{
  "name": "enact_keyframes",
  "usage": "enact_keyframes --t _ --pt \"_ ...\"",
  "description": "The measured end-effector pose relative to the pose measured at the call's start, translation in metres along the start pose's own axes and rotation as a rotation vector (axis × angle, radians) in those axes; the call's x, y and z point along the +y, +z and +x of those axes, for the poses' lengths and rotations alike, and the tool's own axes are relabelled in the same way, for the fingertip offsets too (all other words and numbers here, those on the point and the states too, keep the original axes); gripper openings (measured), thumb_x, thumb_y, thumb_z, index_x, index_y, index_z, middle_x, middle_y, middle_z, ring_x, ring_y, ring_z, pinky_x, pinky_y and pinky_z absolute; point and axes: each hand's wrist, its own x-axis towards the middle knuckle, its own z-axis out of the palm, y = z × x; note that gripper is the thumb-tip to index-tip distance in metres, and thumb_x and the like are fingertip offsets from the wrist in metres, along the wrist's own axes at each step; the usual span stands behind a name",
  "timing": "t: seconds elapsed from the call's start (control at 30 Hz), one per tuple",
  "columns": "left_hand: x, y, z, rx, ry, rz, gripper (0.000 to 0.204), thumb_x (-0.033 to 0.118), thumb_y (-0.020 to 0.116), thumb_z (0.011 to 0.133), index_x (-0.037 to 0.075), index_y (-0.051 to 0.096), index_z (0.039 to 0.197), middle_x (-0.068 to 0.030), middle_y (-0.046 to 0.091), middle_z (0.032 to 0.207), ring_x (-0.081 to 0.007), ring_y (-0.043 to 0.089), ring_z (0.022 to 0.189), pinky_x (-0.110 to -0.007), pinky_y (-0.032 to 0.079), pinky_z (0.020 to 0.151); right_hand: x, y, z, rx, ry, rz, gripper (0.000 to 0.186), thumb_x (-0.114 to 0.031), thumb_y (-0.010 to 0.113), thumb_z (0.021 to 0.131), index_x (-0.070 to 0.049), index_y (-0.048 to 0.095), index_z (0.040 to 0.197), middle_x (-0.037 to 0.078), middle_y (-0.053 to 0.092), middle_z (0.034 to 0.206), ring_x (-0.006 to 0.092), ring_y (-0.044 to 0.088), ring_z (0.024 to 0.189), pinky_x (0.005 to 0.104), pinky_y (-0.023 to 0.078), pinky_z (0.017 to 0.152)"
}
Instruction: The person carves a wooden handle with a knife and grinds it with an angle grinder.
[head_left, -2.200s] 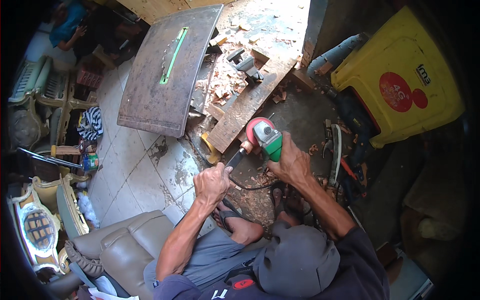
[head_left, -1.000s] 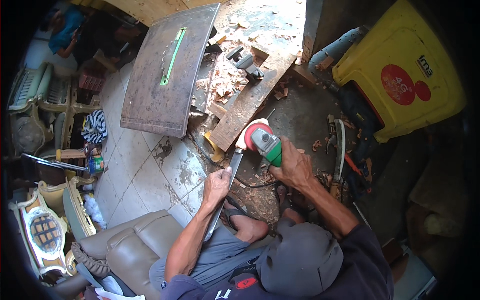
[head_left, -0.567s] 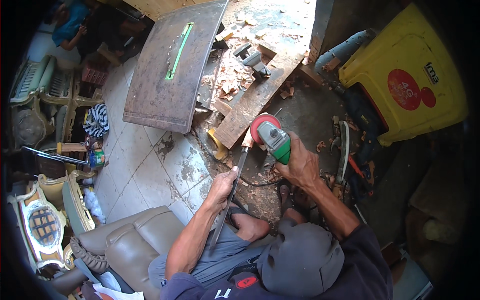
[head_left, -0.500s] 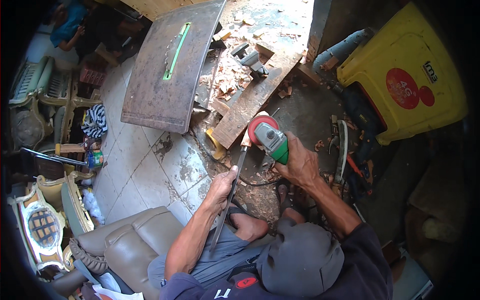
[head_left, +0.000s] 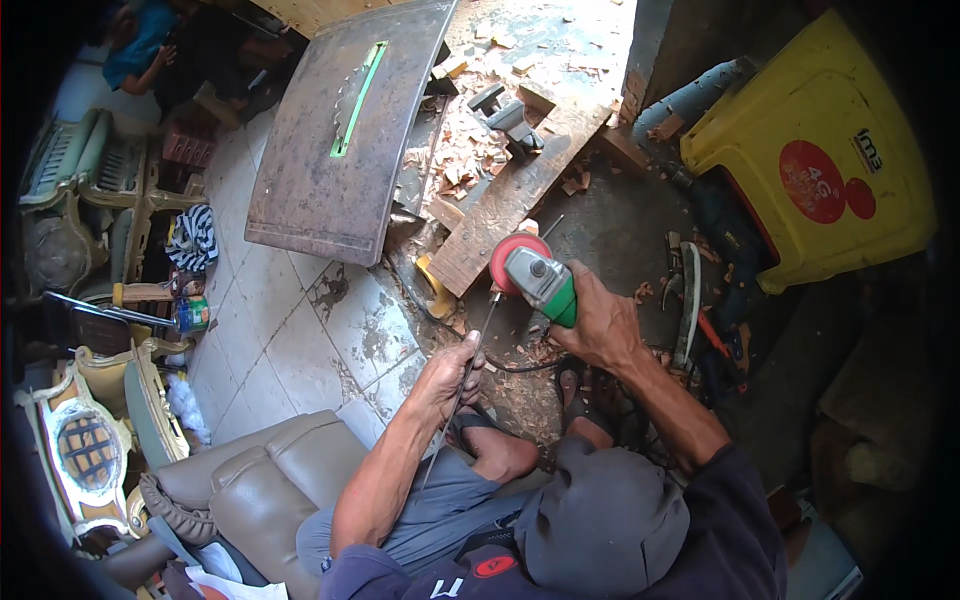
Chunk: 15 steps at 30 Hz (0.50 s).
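My right hand (head_left: pixel 605 322) is closed round the green body of an angle grinder (head_left: pixel 541 280) with a grey metal head. Its red disc (head_left: pixel 506 262) lies over the far end of a long, thin metal blade (head_left: pixel 443 432), but whether they touch I cannot tell. Pinched in my left hand (head_left: pixel 448 375), the blade slants from the disc back over my lap, its narrow edge showing. The disc hides part of the blade's far end. Just beyond the disc is the edge of a wooden board (head_left: pixel 500 232).
A brown metal-topped machine table (head_left: pixel 310 150) stands ahead left. A clamp-like tool (head_left: pixel 510 125) lies among wood shavings. A yellow plastic stool (head_left: pixel 810 150) is at the right, near a power drill (head_left: pixel 735 235). A cable (head_left: pixel 520 368) crosses the floor. Another person (head_left: pixel 140 60) is far left.
The blade has turned in my left hand, so its thin edge shows instead of its flat side. The grinder has shifted slightly left and stays in my right hand.
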Motion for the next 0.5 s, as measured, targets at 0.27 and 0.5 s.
enact_keyframes --t 0.27,0.5 --pt "-0.0038 -0.0053 0.0078 -0.174 -0.145 -0.223 0.050 0.052 0.045 0.111 0.011 0.052 0.082 0.0024 0.038 0.050 -0.0123 0.036 0.039 -0.027 0.035 0.041 0.0026 0.0036 0.0025 0.048 -0.015 -0.014 0.080 -0.021 0.079 0.073 -0.009 0.043 0.144 0.023 0.068 0.117 0.0464 0.070 0.097 0.0529 0.057 0.081" --pt "-0.0084 -0.0093 0.0107 -0.372 -0.190 -0.384 0.041 0.036 0.041 0.113 0.012 0.050 0.080 0.0023 0.039 0.049 -0.0127 0.037 0.038 -0.028 0.035 0.040 -0.0004 0.0000 0.0013 0.002 -0.003 0.011 0.079 -0.022 0.079 0.074 -0.009 0.044 0.143 0.023 0.069 0.116 0.0468 0.070 0.097 0.0531 0.057 0.082"
